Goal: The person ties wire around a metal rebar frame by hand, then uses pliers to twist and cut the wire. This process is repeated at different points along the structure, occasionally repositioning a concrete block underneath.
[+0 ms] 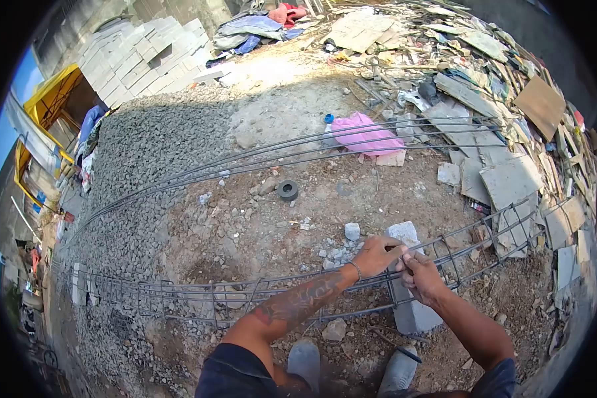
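Both hands, left hand (pixel 377 255) and right hand (pixel 419 277), pinch together on the rebar cage (pixel 245 295), whose long axis runs left-right across the ground

The person's left hand (pixel 378 255) reaches forward on a tattooed, nearly straight forearm, a thin band at the wrist, fingers curled closed. The right hand (pixel 419 275) sits just beside it, touching at the fingertips, its fingers pinched together, forearm bent in from the lower right. Both arms are bare below short dark sleeves.
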Motion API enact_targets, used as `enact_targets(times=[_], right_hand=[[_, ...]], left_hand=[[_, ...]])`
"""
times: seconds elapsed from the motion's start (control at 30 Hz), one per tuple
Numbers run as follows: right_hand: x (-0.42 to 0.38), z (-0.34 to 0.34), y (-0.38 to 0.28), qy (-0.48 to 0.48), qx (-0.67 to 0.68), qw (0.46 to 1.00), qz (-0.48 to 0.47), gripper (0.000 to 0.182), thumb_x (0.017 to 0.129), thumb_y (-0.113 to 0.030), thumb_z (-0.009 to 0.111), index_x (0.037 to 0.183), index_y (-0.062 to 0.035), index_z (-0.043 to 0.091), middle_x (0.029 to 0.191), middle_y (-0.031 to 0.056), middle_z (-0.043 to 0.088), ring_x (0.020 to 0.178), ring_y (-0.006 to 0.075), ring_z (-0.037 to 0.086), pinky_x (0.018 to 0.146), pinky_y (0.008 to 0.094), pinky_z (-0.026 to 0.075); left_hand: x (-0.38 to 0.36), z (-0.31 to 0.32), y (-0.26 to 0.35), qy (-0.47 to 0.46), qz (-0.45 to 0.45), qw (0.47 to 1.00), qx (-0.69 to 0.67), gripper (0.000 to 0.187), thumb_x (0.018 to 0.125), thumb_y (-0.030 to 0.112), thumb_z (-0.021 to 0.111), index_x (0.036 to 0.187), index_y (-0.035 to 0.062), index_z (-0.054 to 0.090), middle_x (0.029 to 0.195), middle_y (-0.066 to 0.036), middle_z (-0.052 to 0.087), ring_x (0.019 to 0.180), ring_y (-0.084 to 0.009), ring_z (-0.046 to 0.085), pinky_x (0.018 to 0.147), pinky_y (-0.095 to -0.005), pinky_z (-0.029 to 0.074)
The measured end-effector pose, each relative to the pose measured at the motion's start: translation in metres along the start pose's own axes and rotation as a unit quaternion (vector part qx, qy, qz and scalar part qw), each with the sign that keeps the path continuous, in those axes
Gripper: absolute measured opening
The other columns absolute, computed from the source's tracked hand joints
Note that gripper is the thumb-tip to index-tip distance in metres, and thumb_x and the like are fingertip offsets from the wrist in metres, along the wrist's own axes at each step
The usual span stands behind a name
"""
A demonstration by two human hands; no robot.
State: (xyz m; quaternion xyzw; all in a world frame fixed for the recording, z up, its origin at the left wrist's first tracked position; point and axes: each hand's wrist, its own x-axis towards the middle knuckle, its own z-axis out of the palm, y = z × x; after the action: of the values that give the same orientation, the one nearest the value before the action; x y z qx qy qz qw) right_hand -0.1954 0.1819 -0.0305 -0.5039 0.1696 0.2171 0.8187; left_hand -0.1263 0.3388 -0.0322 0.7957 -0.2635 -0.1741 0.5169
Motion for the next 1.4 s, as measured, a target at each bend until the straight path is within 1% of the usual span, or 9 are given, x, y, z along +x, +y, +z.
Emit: enact_targets(times=[0.3, 0.43, 0.63, 0.8, 1.0, 1.1, 1.2, 1.27, 1.4], right_hand=[[-0.003, 0.016, -0.016, -0.062, 0.040, 0.997, -0.023, 0.013, 0.096, -0.022, 0.043, 0.091, -0.0120, 0.048, 0.069, 0.0001, 0.051, 0.048, 0.0066, 0.038, 0.042, 0.0195, 0.030], [-0.004, 0.010, -0.012, -0.012, -0.008, 0.998, -0.057, 0.016, 0.095, -0.026, 0.046, 0.092, -0.0100, 0.050, 0.066, -0.0011, 0.047, 0.048, 0.0059, 0.037, 0.042, 0.0204, 0.029], [-0.015, 0.011, -0.018, 0.045, -0.311, 0.906, -0.284, 0.027, 0.096, -0.030, 0.043, 0.085, -0.0062, 0.050, 0.060, -0.0035, 0.040, 0.047, 0.0044, 0.033, 0.041, 0.0228, 0.027], [-0.033, 0.020, -0.035, -0.200, 0.001, 0.980, -0.014, 0.027, 0.097, -0.034, 0.041, 0.087, -0.0101, 0.048, 0.060, -0.0060, 0.032, 0.050, 0.0054, 0.029, 0.043, 0.0210, 0.022], [-0.034, 0.019, -0.034, -0.131, -0.156, 0.972, -0.113, 0.023, 0.096, -0.026, 0.044, 0.101, -0.0068, 0.056, 0.062, -0.0038, 0.042, 0.056, 0.0079, 0.040, 0.052, 0.0236, 0.036], [-0.034, 0.017, -0.026, -0.016, -0.320, 0.921, -0.221, 0.022, 0.094, -0.021, 0.047, 0.103, -0.0040, 0.058, 0.065, -0.0010, 0.048, 0.060, 0.0090, 0.046, 0.056, 0.0267, 0.041], [-0.035, 0.023, -0.019, 0.086, -0.450, 0.835, -0.306, 0.019, 0.091, -0.016, 0.049, 0.097, -0.0017, 0.059, 0.069, 0.0128, 0.060, 0.063, 0.0261, 0.058, 0.058, 0.0373, 0.045], [-0.031, 0.022, -0.012, 0.140, -0.493, 0.787, -0.343, 0.017, 0.088, -0.014, 0.050, 0.096, -0.0027, 0.059, 0.077, 0.0227, 0.061, 0.071, 0.0407, 0.059, 0.060, 0.0455, 0.046], [-0.029, 0.023, -0.007, 0.169, -0.499, 0.765, -0.370, 0.016, 0.088, -0.014, 0.050, 0.094, -0.0032, 0.059, 0.076, 0.0215, 0.061, 0.070, 0.0394, 0.060, 0.060, 0.0454, 0.046]], left_hand=[[0.002, -0.016, 0.004, -0.036, -0.042, 0.953, -0.298, 0.025, 0.088, 0.026, 0.060, 0.094, 0.0020, 0.063, 0.084, 0.000, 0.060, 0.078, -0.0061, 0.052, 0.066, -0.0237, 0.043], [0.004, -0.019, 0.020, 0.027, -0.037, 0.975, -0.219, 0.023, 0.087, 0.024, 0.061, 0.095, 0.0026, 0.061, 0.081, 0.001, 0.058, 0.073, -0.0055, 0.050, 0.063, -0.0237, 0.041], [0.006, -0.023, 0.030, 0.019, 0.033, 0.959, -0.281, 0.018, 0.090, 0.019, 0.058, 0.095, 0.0021, 0.060, 0.085, -0.001, 0.059, 0.079, -0.0081, 0.053, 0.074, -0.0245, 0.043], [-0.007, -0.028, 0.039, -0.111, 0.011, 0.850, -0.514, 0.015, 0.091, 0.016, 0.054, 0.100, 0.0048, 0.057, 0.089, -0.003, 0.059, 0.087, -0.0146, 0.056, 0.081, -0.0311, 0.045], [0.001, -0.030, 0.032, -0.042, -0.004, 0.821, -0.569, 0.015, 0.091, 0.016, 0.054, 0.099, 0.0039, 0.057, 0.087, -0.003, 0.058, 0.084, -0.0136, 0.055, 0.078, -0.0295, 0.045], [0.004, -0.028, 0.038, 0.071, -0.076, 0.934, -0.342, 0.020, 0.088, 0.019, 0.059, 0.097, 0.0006, 0.059, 0.083, -0.005, 0.061, 0.077, -0.0124, 0.057, 0.071, -0.0273, 0.047], [0.003, -0.017, 0.049, 0.212, -0.037, 0.970, -0.116, 0.029, 0.083, 0.024, 0.066, 0.091, -0.0033, 0.064, 0.079, -0.006, 0.065, 0.070, -0.0116, 0.060, 0.064, -0.0243, 0.048], [0.001, -0.018, 0.057, 0.216, -0.031, 0.973, -0.082, 0.030, 0.083, 0.024, 0.066, 0.092, -0.0042, 0.063, 0.080, -0.007, 0.065, 0.070, -0.0105, 0.060, 0.064, -0.0242, 0.048], [0.005, -0.020, 0.055, 0.210, -0.038, 0.974, -0.075, 0.027, 0.084, 0.022, 0.065, 0.090, -0.0039, 0.064, 0.080, -0.006, 0.064, 0.070, -0.0100, 0.059, 0.064, -0.0246, 0.047]])
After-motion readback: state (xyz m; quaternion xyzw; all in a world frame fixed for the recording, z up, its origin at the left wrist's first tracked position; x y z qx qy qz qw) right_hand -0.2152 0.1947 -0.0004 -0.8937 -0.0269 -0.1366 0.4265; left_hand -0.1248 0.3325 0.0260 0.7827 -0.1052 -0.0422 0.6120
